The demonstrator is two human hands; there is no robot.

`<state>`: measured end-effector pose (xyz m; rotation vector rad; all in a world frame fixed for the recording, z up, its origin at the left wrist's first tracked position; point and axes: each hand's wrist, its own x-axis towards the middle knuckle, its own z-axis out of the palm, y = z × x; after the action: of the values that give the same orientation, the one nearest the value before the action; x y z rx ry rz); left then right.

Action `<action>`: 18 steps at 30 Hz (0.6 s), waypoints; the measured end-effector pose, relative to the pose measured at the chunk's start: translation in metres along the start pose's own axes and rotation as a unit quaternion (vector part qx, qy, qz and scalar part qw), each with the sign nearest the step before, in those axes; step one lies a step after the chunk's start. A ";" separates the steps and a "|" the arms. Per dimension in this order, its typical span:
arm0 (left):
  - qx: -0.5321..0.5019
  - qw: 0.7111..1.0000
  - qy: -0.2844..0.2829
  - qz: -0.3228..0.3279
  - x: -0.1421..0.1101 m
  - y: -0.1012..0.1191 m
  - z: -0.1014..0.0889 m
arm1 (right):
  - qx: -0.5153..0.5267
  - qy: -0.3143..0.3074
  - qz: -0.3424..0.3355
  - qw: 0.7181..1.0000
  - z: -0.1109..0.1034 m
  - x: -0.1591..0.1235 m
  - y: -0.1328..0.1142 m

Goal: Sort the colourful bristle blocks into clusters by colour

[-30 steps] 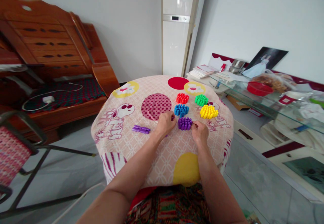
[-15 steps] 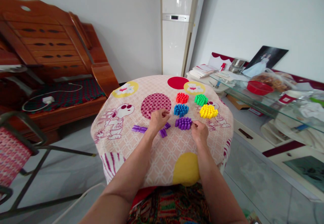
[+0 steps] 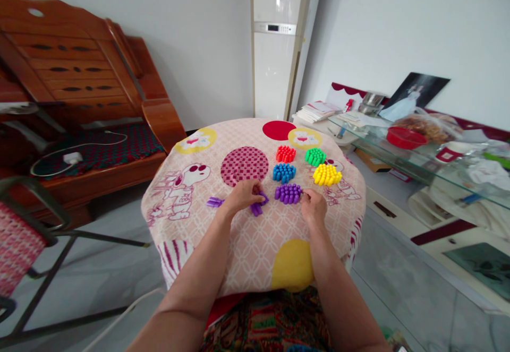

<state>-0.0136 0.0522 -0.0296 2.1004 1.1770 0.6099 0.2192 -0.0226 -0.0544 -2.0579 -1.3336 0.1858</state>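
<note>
My left hand (image 3: 245, 195) is low over the tablecloth, its fingertips closed on a small purple peg (image 3: 263, 199). Beneath and beside it lie loose purple pegs (image 3: 256, 210), and more purple pegs (image 3: 215, 202) show to its left, partly covered by the hand. My right hand (image 3: 314, 206) has its fingers pinched at the right edge of a cluster of upright purple pegs (image 3: 287, 194); what sits between those fingertips is too small to make out. Beyond are similar clusters: blue pegs (image 3: 284, 172), red pegs (image 3: 286, 154), green pegs (image 3: 314, 156) and yellow pegs (image 3: 327, 174).
The round table wears a patterned cloth (image 3: 255, 256). A wooden bench (image 3: 79, 76) stands at left, with a folding chair (image 3: 24, 240) nearer. At right, a glass shelf (image 3: 366, 134) carries a red bowl (image 3: 405, 137) and papers. A tall white cabinet unit (image 3: 273, 70) stands behind.
My left hand has lowered and shifted slightly toward me, from above the loose purple pegs onto one of them. My right hand stays at the purple cluster's edge.
</note>
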 end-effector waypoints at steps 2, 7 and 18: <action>-0.031 0.999 0.009 0.015 -0.001 0.004 -0.001 | 0.013 0.005 0.002 1.000 0.000 0.000 0.000; -0.083 0.992 0.047 0.080 -0.005 0.023 0.001 | 0.023 0.006 0.012 1.000 0.001 0.001 0.000; 0.002 0.973 0.051 0.227 -0.009 0.057 0.037 | 0.032 0.010 -0.012 0.999 0.000 0.000 0.000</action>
<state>0.0389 0.0106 -0.0142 2.3829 0.7437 0.9296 0.2192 -0.0223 -0.0548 -1.9849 -1.3218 0.1940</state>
